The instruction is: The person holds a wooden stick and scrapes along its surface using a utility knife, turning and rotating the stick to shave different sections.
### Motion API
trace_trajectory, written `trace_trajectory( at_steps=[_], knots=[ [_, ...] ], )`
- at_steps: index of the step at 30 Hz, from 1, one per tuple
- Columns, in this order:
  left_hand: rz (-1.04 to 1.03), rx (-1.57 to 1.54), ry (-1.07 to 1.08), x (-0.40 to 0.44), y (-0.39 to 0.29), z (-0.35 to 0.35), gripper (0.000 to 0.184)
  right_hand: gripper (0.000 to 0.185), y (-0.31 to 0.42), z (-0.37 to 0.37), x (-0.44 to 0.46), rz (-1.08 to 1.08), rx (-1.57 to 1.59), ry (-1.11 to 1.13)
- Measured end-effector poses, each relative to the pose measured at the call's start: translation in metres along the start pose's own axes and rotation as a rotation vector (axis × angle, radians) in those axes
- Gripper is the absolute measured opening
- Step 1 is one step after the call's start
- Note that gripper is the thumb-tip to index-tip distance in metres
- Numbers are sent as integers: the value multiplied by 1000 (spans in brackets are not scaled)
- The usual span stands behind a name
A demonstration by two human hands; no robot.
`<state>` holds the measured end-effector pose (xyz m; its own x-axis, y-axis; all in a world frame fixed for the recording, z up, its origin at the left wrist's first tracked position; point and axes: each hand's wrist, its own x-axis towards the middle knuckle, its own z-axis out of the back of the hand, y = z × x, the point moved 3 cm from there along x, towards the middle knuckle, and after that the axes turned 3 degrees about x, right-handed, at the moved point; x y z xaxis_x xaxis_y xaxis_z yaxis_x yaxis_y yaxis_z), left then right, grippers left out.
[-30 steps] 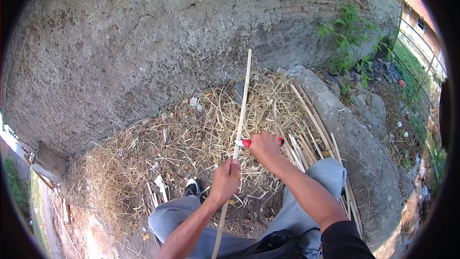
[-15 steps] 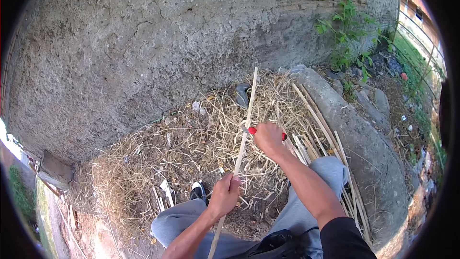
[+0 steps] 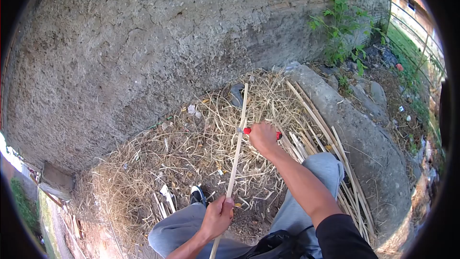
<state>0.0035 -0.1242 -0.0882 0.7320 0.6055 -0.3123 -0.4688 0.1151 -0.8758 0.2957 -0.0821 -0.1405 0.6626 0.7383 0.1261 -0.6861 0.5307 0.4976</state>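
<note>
A long, pale bamboo strip [image 3: 235,162] slants up from my lap toward the wall. My left hand [image 3: 218,217] is closed around its lower part, in front of my knees. In my right hand [image 3: 263,138] is a red-handled knife [image 3: 247,130], gripped in a fist. Its short blade meets the strip's upper part from the right side; exactly how the edge bites into it is too small to tell. My fingers hide most of the knife's handle.
Curled shavings [image 3: 268,96] cover the ground below a rough wall [image 3: 143,48]. More strips [image 3: 352,182] lie at my right beside a large stone slab [image 3: 369,148]. A dark shoe [image 3: 197,194] shows by my left knee. A leafy plant [image 3: 340,26] grows at the wall.
My left hand has moved down toward me, and the bamboo strip has slid the same way. The knife in my right hand stays against the strip, now nearer its far end.
</note>
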Motion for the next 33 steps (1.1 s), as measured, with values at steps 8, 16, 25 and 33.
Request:
trace_trajectory(
  at_steps=[8, 16, 25, 33],
  knots=[
    [218, -205, 64, 3, 6, 11, 29, 20, -5, -5, 4, -20, -40, 32],
    [343, -443, 125, 12, 7, 12, 23, 16, -7, 2, 10, -4, -120, 0],
    [439, -786, 351, 17, 24, 18, 28, 16, -32, 3, -2, -7, -158, -70],
    [-331, 694, -207, 20, 26, 8, 28, 18, -33, 21, 1, -83, -198, 2]
  ],
)
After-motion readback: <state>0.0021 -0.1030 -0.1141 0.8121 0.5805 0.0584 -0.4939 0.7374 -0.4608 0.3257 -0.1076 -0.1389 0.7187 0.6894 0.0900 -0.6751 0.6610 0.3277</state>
